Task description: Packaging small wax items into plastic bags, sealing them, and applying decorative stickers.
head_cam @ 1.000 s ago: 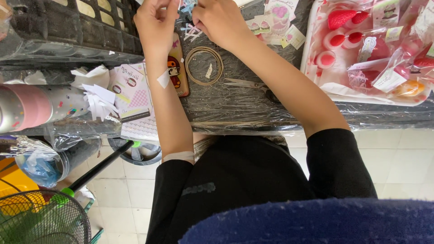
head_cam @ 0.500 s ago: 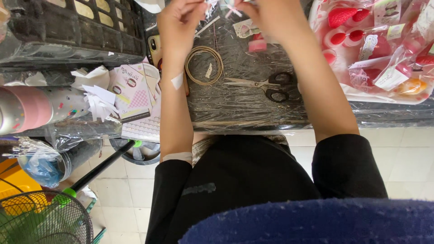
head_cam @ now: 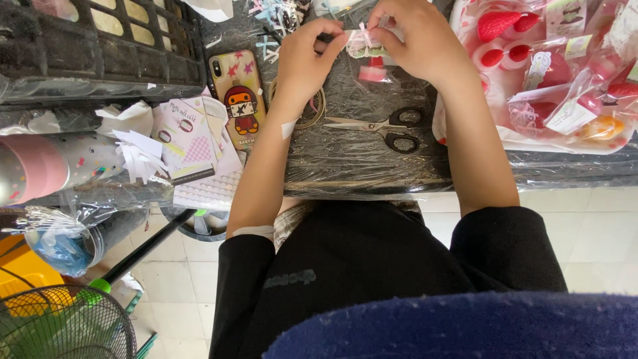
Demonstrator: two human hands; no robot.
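Both hands have drawn lower and closer together than a moment ago, meeting just above the black-handled scissors (head_cam: 385,128). Left hand (head_cam: 307,56) and right hand (head_cam: 415,41) each pinch an end of a small pale ribbon piece (head_cam: 364,41), fingers clenched on it, held above the scissors on the dark bench (head_cam: 359,166). A wire ring (head_cam: 318,110) lies just left of the scissors, half under the left wrist; further left rests a phone (head_cam: 238,90). Red and pink packets (head_cam: 545,73) sit right of the scissors.

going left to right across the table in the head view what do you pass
pink cylindrical roll → stack of patterned paper cards → phone in a cartoon case → black-handled scissors → clear plastic bags of pink and red items
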